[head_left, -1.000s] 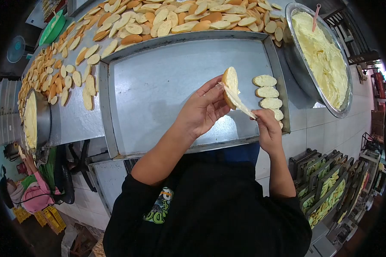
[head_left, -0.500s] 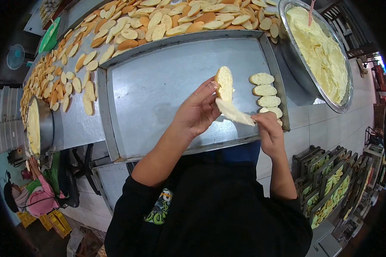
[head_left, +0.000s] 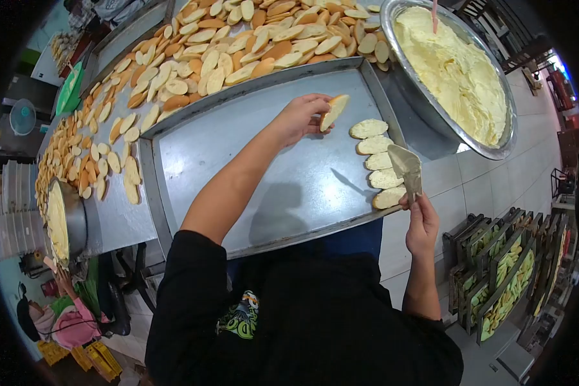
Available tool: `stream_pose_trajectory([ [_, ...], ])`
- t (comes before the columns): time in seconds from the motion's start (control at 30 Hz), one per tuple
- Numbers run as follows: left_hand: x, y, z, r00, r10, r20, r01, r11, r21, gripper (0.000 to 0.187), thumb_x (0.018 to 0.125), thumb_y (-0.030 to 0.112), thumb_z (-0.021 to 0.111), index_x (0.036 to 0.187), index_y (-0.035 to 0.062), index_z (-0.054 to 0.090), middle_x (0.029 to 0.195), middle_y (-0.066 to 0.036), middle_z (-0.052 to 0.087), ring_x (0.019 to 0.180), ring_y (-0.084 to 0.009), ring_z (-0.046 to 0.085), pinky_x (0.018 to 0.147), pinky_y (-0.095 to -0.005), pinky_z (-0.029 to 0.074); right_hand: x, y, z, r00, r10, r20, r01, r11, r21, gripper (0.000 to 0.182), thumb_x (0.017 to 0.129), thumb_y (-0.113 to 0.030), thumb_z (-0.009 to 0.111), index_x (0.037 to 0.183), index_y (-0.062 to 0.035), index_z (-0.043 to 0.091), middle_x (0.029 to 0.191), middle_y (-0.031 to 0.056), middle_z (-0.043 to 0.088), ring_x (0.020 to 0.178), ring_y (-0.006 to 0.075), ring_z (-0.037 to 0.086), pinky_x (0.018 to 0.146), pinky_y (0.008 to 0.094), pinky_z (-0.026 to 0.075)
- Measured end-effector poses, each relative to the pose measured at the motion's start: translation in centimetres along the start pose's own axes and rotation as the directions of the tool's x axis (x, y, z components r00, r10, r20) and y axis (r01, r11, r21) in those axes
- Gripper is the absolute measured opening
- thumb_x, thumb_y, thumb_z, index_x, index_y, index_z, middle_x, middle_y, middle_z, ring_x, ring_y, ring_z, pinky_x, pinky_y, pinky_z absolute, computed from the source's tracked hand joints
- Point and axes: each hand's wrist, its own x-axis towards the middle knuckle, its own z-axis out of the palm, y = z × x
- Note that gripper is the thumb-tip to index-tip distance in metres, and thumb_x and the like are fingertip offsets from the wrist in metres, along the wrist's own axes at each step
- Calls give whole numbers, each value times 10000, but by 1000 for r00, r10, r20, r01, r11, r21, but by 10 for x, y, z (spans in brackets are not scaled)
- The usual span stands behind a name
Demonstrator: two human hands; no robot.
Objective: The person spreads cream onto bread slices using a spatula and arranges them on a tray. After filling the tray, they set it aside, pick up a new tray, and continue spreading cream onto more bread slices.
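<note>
R hand [head_left: 422,225], fist closed on spreader [head_left: 407,168] w/ blade up over tray's [head_left: 238,161] right edge by row of buttered slices [head_left: 379,161]; L hand [head_left: 299,117] pinches bread slice [head_left: 334,110] at fingertips nr far edge — step prob. placing it, next needs lowering beside row top.

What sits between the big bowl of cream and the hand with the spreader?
In the head view, the column of spread bread slices on the tray, plus the tray's rim, lies between bowl and right hand.
</note>
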Motion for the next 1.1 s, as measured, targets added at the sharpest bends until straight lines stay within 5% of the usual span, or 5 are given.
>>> stream_pose_trajectory([
  [0.27,68,-22,24,971,106,-216,-17,926,378,277,839,179,570,1056,14,613,896,-64,616,700,-119,581,631,-244,509,-14,10,-18,996,42,-82,-37,997,63,290,917,-4,421,1187,49,512,943,90,587,843,135,508,776,266,416],
  [0.47,75,-24,23,960,199,-195,-51,814,578,244,822,164,595,1003,8,642,784,-45,617,640,-90,557,548,-224,472,-10,13,-19,996,71,-46,-68,995,80,285,920,-17,437,1186,46,514,933,97,597,837,139,509,772,271,422],
  [0.67,73,-21,31,922,369,-120,-149,622,769,223,804,145,571,967,29,671,871,-149,672,790,-231,638,745,-319,487,-8,21,-17,995,90,-34,-86,990,108,289,913,-1,442,1188,49,512,924,102,601,835,139,507,772,267,424],
  [0.87,65,-5,23,930,362,-59,-146,515,845,218,829,144,569,1001,52,667,919,-126,676,852,-224,640,778,-323,483,4,15,-12,996,77,-35,-72,989,129,292,909,6,435,1186,59,509,925,101,601,833,134,505,776,268,424],
  [1.1,58,-20,9,901,432,-31,-274,625,731,311,826,162,588,1097,10,604,963,-116,652,821,-190,627,761,-297,489,-8,10,-18,996,73,-47,-70,996,48,273,930,-31,411,1174,60,492,914,109,577,813,151,504,754,288,418],
])
